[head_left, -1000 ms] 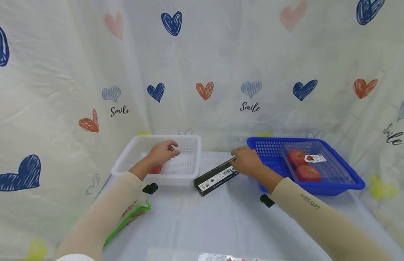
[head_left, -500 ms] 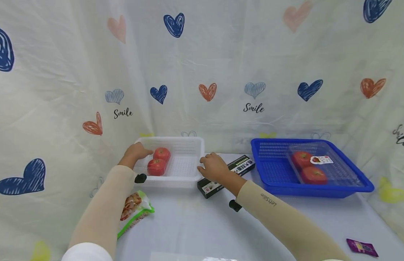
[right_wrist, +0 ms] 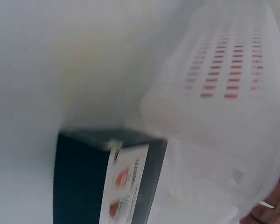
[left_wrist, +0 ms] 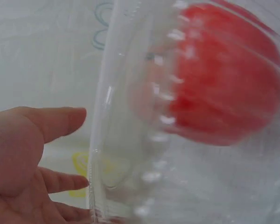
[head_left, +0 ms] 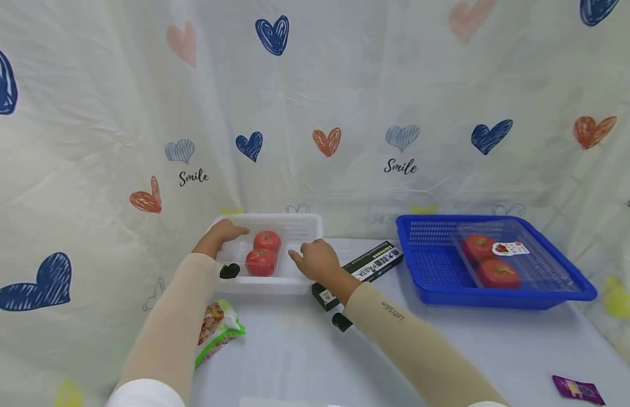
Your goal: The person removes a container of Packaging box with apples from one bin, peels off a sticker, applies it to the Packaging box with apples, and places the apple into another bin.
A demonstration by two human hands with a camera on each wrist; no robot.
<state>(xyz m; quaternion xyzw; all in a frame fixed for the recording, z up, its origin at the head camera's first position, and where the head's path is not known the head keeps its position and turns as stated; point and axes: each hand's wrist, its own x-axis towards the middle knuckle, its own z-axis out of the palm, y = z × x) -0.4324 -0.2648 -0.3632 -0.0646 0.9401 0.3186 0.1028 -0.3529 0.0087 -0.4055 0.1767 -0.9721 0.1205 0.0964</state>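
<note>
A clear plastic box with two round red fruits lies in the white basket. My left hand is at the box's left end. In the left wrist view its thumb stands apart from the clear wall, while extended fingers reach the edge. My right hand hovers by the basket's right side, index finger pointing left, with nothing seen in its grasp. Below that hand lies a black pasta box. Only part of the right hand shows behind the basket in the right wrist view.
To the right stands a blue basket with another clear box of red fruits. A green-edged food bag lies in front of the white basket. A small purple packet is at the front right.
The right hand has left the pasta box and moved left to the white basket. My left hand went to the fruit box's left end, and the box has slid right inside the basket.
</note>
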